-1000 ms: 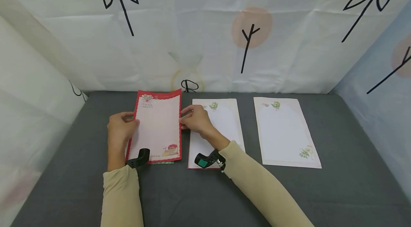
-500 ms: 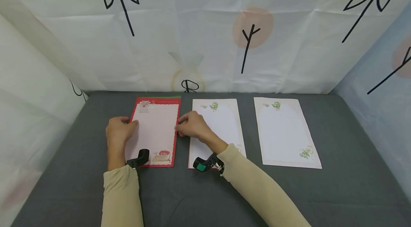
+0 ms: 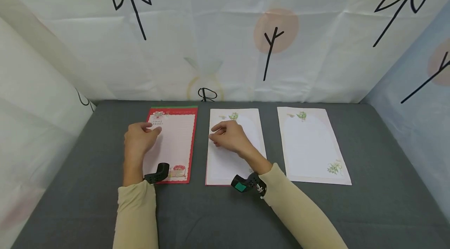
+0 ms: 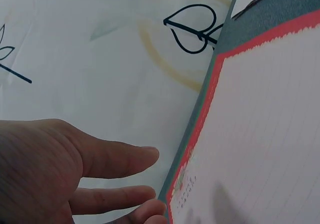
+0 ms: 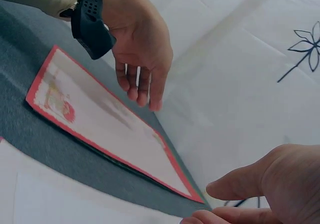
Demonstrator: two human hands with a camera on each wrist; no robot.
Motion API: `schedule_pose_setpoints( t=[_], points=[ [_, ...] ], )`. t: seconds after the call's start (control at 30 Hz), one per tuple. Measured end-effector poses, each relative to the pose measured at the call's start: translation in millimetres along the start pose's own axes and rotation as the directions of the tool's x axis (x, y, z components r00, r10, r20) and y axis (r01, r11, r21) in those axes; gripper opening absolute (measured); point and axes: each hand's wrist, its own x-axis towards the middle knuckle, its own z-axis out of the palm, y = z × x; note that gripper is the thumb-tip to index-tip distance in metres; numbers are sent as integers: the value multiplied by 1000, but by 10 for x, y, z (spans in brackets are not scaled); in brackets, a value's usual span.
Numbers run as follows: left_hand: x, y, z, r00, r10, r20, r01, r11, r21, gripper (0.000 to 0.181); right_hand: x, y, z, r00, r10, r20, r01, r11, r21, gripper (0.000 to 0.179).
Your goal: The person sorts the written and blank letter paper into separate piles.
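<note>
A red-bordered sheet of letter paper (image 3: 172,139) lies at the left of the table, with a thin green edge showing behind its top. Over its left side hovers my left hand (image 3: 138,139), fingers loosely bent and nothing between them; the left wrist view shows the thumb and fingers of that hand (image 4: 110,169) apart from the paper. My right hand (image 3: 230,137) is above the middle sheet (image 3: 225,169), white with green leaf prints and a red edge peeking out below. In the right wrist view the fingers of my right hand (image 5: 240,184) are relaxed and hold nothing.
Another white sheet with green leaf prints (image 3: 313,147) lies on the right of the grey tabletop (image 3: 379,186). A white fabric backdrop (image 3: 225,45) with line drawings rises behind the table. Each wrist wears a black camera mount (image 3: 157,174).
The red-bordered sheet was lowered and settled flat, its edges lined up over the green one. Both hands have since let go; the left moved rightward over the paper, the right drew away rightward.
</note>
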Motion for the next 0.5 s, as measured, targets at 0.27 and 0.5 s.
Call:
schedule_pose_setpoints(
  t=[0.27,0.5],
  points=[
    [-74,195,185,981,176,85,-171,983,-66,50,-191,173,-413,995,-49,-88,47,999,-23,30],
    [-124,363,436,946,261,191,-236,961,-144,46,-340,344,-745,981,-47,-186,24,992,-127,30]
  ],
)
